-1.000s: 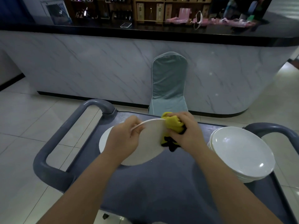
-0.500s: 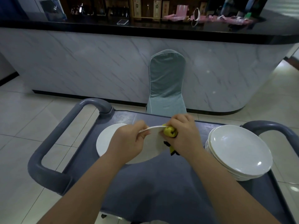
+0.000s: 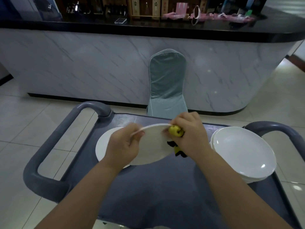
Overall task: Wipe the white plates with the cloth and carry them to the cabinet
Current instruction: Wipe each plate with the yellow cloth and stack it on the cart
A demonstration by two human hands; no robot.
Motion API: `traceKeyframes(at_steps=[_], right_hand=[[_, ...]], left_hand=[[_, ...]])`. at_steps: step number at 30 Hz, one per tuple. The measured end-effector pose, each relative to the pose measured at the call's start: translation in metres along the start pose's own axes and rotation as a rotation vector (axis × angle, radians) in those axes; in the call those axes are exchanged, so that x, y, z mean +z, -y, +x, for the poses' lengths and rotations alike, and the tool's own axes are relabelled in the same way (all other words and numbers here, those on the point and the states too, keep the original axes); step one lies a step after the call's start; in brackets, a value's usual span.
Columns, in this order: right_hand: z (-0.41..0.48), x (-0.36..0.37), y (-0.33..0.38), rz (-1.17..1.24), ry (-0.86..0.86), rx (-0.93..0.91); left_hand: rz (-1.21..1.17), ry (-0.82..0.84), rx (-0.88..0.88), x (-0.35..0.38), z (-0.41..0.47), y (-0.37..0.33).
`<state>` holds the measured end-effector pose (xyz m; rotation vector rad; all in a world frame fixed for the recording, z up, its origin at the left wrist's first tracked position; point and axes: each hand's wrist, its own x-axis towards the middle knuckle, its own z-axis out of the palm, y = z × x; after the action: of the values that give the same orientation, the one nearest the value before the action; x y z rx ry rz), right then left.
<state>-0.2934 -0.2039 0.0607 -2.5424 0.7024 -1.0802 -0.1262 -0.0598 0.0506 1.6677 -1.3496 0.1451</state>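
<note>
White plate [image 3: 151, 146] held tilted above the left half of grey trolley top [image 3: 165, 187]. Yellow-and-black cloth [image 3: 175, 131] at its right rim. Trolley on pale tiled floor [image 3: 24, 121], left handle [image 3: 49, 142] and right handle [image 3: 277, 129] looped at the ends. Covered chair [image 3: 167, 83] just beyond, against marble-fronted bar [image 3: 99, 63], phone [image 3: 120, 20] on its black top.

Count: one plate in hand, one flat plate [image 3: 103, 144] beneath-left, one plate stack [image 3: 242, 154] at right, stack depth unclear; one cloth.

Left grip [image 3: 123, 146] curled closed, pinching plate's left rim. Right grip [image 3: 189, 134] clenched round bunched cloth, pressing it to rim.
</note>
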Motion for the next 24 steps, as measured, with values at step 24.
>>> traceKeyframes(at_steps=[24], right_hand=[[0.013, -0.014, -0.005, -0.040, 0.039, 0.046]], left_hand=[[0.296, 0.153, 0.370, 0.037, 0.058, -0.029]])
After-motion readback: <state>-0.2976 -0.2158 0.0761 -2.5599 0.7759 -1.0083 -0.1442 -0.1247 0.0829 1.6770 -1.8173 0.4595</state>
